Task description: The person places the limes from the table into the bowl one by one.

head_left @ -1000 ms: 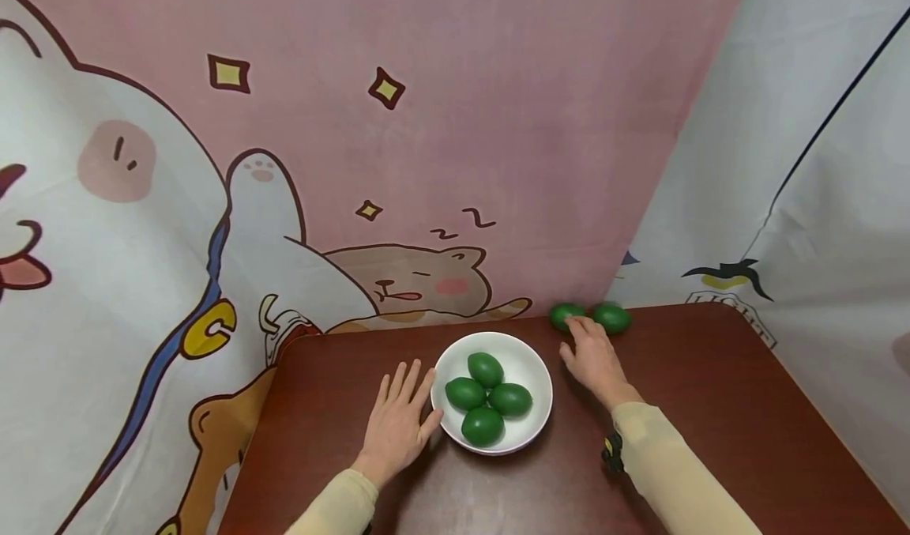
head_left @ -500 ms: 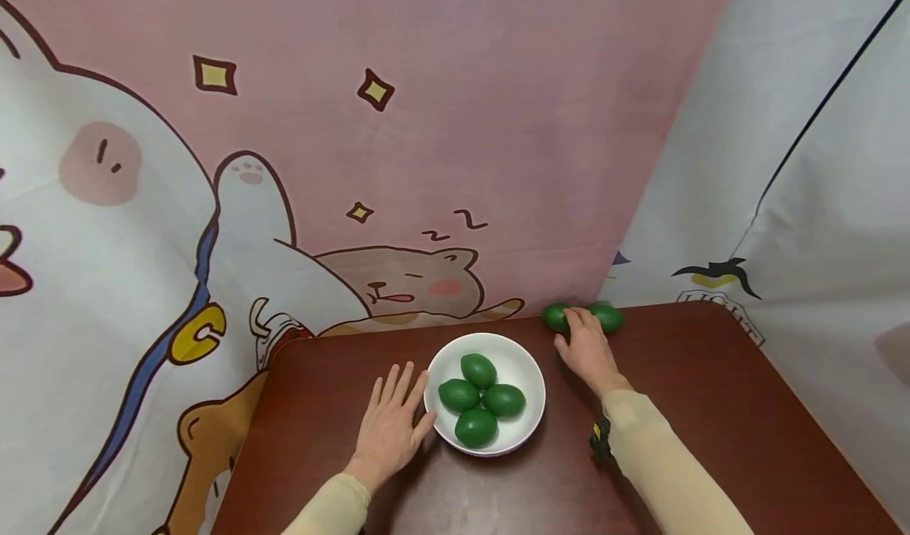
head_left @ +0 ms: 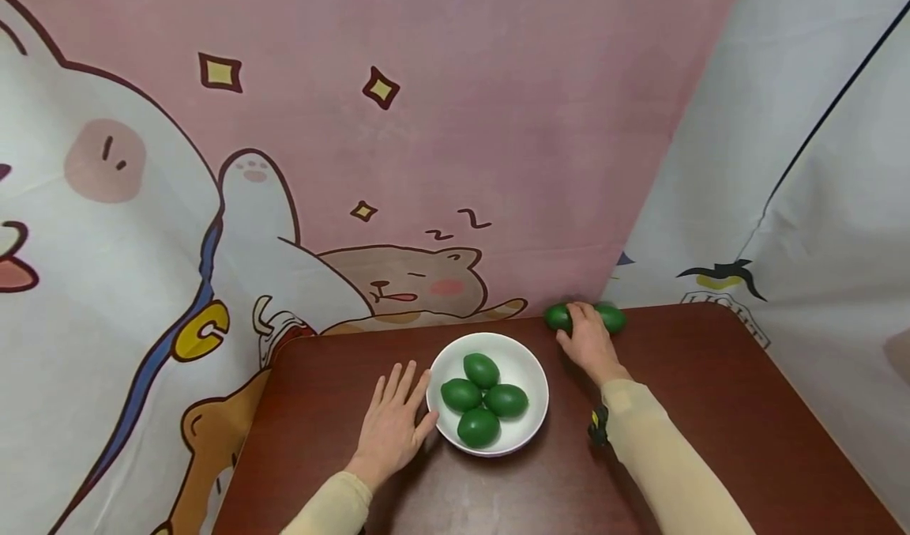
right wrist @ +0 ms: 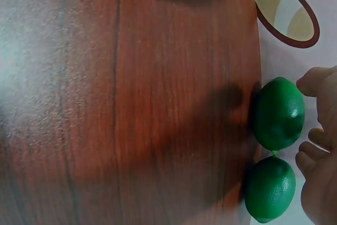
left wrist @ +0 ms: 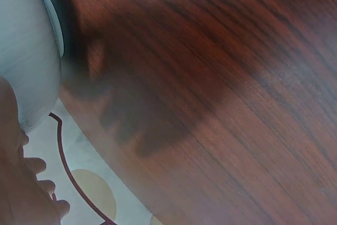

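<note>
A white bowl point(head_left: 522, 440) with several green lime-like fruits point(head_left: 481, 370) in it stands on the brown table. My left hand point(head_left: 391, 424) lies along the bowl's left side with fingers spread, the thumb at its rim. In the left wrist view, the outside of the bowl point(left wrist: 31, 51) shows beside the hand point(left wrist: 21, 183). Two more limes sit at the table's back edge, a left one point(head_left: 558, 317) and a right one point(head_left: 613, 318). My right hand point(head_left: 590, 341) reaches over them. In the right wrist view, its thumb is right at the left lime point(right wrist: 279, 113), other fingers near where the limes meet.
The table point(head_left: 711, 408) is dark, glossy wood, its back edge right against a hanging cloth point(head_left: 554, 124) with cartoon animals. A white cloth point(head_left: 817, 219) hangs along the right side. A black band point(head_left: 599, 426) is on the right wrist.
My right hand has come slightly down and closer onto the two limes at the back edge. The left hand has stayed by the bowl. The view has shifted a little.
</note>
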Tool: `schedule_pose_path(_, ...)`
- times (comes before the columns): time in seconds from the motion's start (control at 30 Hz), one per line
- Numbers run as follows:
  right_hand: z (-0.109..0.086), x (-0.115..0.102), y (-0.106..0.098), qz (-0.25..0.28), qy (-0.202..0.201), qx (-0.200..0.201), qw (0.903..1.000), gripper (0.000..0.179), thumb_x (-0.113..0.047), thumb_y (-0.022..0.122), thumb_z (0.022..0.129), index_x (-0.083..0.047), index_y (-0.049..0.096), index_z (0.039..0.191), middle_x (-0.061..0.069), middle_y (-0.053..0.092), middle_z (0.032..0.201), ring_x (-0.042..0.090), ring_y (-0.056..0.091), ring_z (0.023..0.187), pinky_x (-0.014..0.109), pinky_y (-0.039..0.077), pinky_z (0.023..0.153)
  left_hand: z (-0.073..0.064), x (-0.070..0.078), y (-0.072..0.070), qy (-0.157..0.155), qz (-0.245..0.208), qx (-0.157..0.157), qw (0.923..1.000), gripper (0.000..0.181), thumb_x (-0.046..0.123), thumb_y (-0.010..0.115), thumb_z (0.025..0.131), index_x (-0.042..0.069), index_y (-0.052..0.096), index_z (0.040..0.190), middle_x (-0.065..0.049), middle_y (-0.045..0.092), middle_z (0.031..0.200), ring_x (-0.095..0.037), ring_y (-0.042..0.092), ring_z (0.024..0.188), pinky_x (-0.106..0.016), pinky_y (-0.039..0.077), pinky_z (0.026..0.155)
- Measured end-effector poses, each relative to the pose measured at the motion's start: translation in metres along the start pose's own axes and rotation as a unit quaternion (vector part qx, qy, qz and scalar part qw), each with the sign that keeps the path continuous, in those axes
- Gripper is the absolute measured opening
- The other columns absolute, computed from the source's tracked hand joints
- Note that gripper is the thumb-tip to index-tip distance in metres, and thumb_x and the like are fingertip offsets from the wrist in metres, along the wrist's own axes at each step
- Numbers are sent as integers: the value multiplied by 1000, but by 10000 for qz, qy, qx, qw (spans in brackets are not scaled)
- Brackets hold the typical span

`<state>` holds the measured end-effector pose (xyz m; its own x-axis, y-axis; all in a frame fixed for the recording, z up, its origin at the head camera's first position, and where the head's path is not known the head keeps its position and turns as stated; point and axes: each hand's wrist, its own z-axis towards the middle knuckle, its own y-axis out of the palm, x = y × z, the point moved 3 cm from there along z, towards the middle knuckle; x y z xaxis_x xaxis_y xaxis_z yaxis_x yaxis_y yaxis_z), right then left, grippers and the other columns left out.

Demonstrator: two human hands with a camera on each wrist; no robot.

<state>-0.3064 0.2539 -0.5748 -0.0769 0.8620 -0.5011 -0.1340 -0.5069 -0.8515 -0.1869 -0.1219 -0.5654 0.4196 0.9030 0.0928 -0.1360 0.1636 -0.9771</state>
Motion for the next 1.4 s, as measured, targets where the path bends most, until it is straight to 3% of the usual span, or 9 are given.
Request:
schedule_pose_path(0.23, 10, 2, 3, -47, 91, -238, 9997, 64, -16, 69, 95, 12, 44, 147, 34, 41, 149, 52, 39, 139, 64, 36, 113, 1, 0, -1, -140, 56, -335, 9993, 68, 53, 49, 105, 18, 38, 162, -13, 27, 170, -34, 20, 158, -57, 22, 124)
schedule_pose_path(0.53, 15, 3, 8, -35, 259, -489, 9985, 69, -18, 70, 94, 12, 41, 149, 34, 37, 153, 52, 35, 141, 65, 33, 115, 1, 0, -1, -173, 35, -391, 9991, 68, 53, 49, 105, 18, 37, 162, -12, 27, 170, -34, 19, 158, -56, 22, 125)
schedule_pose_path(1.0, 15, 3, 11, -380, 104, -374, 9985, 64, -10, 70, 93, 13, 45, 146, 35, 44, 146, 53, 40, 135, 64, 37, 112, 1, 0, -3, -115, 160, -303, 9993, 67, 54, 48, 105, 19, 38, 161, -14, 31, 168, -36, 24, 156, -56, 25, 124)
schedule_pose_path(1.4, 13, 1, 12, -556, -248, -48, 9981, 54, -2, 77, 85, 12, 57, 133, 32, 57, 132, 52, 52, 122, 61, 44, 105, 1, -1, -2, -72, 129, -205, 9997, 67, 54, 49, 105, 17, 40, 161, -15, 33, 166, -37, 27, 155, -56, 26, 123)
